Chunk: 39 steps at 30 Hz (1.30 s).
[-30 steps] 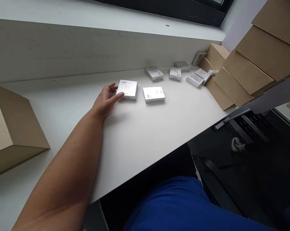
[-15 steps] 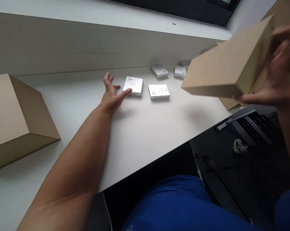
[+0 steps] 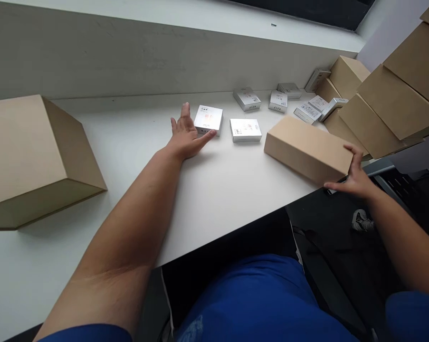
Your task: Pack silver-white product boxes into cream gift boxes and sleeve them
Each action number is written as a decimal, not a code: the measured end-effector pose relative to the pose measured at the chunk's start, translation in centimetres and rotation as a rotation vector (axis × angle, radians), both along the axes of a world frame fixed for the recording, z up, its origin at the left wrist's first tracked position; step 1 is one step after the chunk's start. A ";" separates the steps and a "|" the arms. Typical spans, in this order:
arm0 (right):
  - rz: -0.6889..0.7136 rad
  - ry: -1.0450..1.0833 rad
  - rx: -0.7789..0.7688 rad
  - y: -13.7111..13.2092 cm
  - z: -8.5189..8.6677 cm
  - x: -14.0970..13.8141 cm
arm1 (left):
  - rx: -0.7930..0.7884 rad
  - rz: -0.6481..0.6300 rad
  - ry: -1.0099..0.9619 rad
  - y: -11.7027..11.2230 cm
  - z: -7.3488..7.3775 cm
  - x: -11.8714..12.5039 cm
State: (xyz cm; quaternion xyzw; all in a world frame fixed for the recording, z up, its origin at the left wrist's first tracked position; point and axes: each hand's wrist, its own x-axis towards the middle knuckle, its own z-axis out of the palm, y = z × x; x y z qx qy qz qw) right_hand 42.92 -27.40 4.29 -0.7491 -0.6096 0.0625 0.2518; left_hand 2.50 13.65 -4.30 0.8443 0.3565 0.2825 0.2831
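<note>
We see the open left hand [image 3: 187,135], fingertips touching a white carton [image 3: 208,119]; the spread right hand [image 3: 355,174] apparently steadies a kraft box [image 3: 307,149] on the table [image 3: 214,209].

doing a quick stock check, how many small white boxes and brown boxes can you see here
small white boxes: 9
brown cardboard boxes: 9, counting the one at the right hand; the row at far right runs out of frame, so there may be more
total: 18
</note>
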 end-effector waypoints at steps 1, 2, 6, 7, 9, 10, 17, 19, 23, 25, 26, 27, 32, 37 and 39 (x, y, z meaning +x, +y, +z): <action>0.031 0.005 -0.007 -0.4 -0.9 -0.9 | -0.009 0.008 -0.019 -0.5 0.2 0.3; 0.064 0.015 -0.012 -0.7 -1.8 -1.9 | -0.010 0.014 -0.037 -1.1 0.5 0.6; 0.185 0.110 -0.002 -1.1 -3.8 -6.3 | 0.103 -0.019 -0.128 -4.5 2.0 1.6; 0.221 0.130 0.003 -0.9 -3.9 -7.4 | 0.117 -0.044 -0.159 -5.5 2.3 1.4; 0.304 0.167 0.010 -0.2 -3.8 -9.2 | 0.084 -0.125 -0.227 -7.8 2.8 0.1; 0.345 0.185 0.016 0.2 -3.8 -9.9 | 0.027 -0.176 -0.258 -9.1 3.1 -1.1; 0.508 0.263 0.060 5.2 -4.3 -13.3 | -0.289 -0.081 -0.026 -18.5 4.1 -11.3; 0.565 0.282 0.081 6.9 -4.6 -14.2 | -0.291 0.129 -0.053 -20.0 4.2 -12.4; 0.581 0.295 0.110 9.4 -5.3 -15.7 | -0.300 0.455 -0.132 -20.6 4.2 -12.5; 0.580 0.293 0.133 9.9 -5.6 -16.0 | -0.294 0.514 -0.155 -20.4 4.3 -12.3; 0.583 0.296 0.144 10.0 -5.8 -16.0 | -0.283 0.518 -0.161 -20.3 4.3 -12.2; 0.588 0.299 0.158 10.0 -5.9 -16.0 | -0.267 0.509 -0.163 -20.2 4.4 -12.1; 0.615 0.204 0.189 10.1 -6.3 -15.9 | -0.277 0.550 -0.214 -20.6 5.0 -12.0; 0.659 0.140 0.187 10.3 -7.0 -16.6 | -0.483 0.646 -0.297 -21.5 7.3 -14.4; 0.681 0.121 0.161 10.4 -7.2 -16.2 | -0.501 0.639 -0.240 -22.0 8.7 -16.2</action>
